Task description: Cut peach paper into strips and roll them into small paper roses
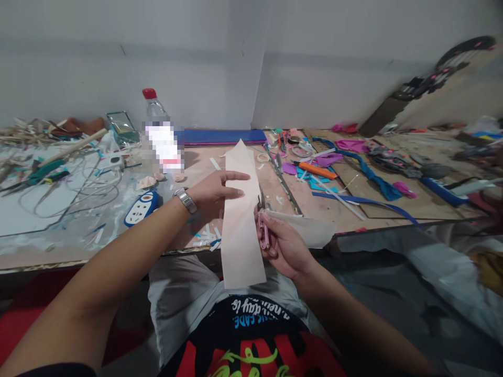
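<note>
A long strip of pale pink paper [240, 230], pointed at its far end, reaches from the table over the table's front edge toward my lap. My left hand [214, 187], a metal watch on its wrist, grips the strip from the left side, two fingers stretched across its face. Pink-handled scissors [264, 233] are in my right hand [285, 243], with their short dark blades pointing away from me along the strip's right edge. Another pale sheet [308, 228] lies to the right, by the right hand and partly hidden behind it.
At the left stand a bottle with a red cap [149, 94] and a blue-white power strip [140, 208]; green-handled pliers [45, 173] lie farther left. An orange cutter [317, 170], colored scraps and a blue ribbon [377, 205] are on the right. Blue sheets [223, 137] rest against the wall.
</note>
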### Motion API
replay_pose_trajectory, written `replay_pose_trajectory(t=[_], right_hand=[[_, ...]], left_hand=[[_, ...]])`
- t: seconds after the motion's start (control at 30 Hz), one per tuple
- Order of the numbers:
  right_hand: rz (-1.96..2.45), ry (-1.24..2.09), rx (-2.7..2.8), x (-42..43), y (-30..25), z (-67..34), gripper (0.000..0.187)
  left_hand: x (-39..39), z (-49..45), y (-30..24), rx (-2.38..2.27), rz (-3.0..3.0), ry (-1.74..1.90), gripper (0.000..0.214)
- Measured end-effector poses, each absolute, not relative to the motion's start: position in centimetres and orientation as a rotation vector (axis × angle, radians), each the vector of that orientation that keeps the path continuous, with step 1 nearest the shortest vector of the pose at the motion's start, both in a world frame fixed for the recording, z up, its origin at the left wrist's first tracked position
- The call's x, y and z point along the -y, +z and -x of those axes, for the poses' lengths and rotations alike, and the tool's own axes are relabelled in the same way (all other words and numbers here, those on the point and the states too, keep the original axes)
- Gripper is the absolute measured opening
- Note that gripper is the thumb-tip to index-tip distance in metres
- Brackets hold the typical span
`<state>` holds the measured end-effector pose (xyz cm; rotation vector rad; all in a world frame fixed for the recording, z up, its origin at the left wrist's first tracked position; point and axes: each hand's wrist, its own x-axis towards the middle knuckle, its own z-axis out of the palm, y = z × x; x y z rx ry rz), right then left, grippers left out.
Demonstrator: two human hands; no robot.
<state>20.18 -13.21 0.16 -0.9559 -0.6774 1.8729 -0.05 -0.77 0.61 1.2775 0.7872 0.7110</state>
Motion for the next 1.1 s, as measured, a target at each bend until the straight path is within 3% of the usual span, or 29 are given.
replay_pose_trajectory(t=[0.2,0.9,1.1], right_hand=[[0.984,1.888,0.728,13.8,0.0,-20.3,0.039],[1.01,1.799,0.761,13.3,-0.6,-19.3,0.043],[1.004,1.792,0.785,13.2,-0.5,-19.3,0.044]], left_hand=[[-0.1,0.0,0.1,-0.868,-1.246,0.947,0.05],[0.2,0.1,0.6,-0.871,-1.506,0.933,0.079],[0.1,0.2,0.7,-0.863,-1.577,0.944,0.078]])
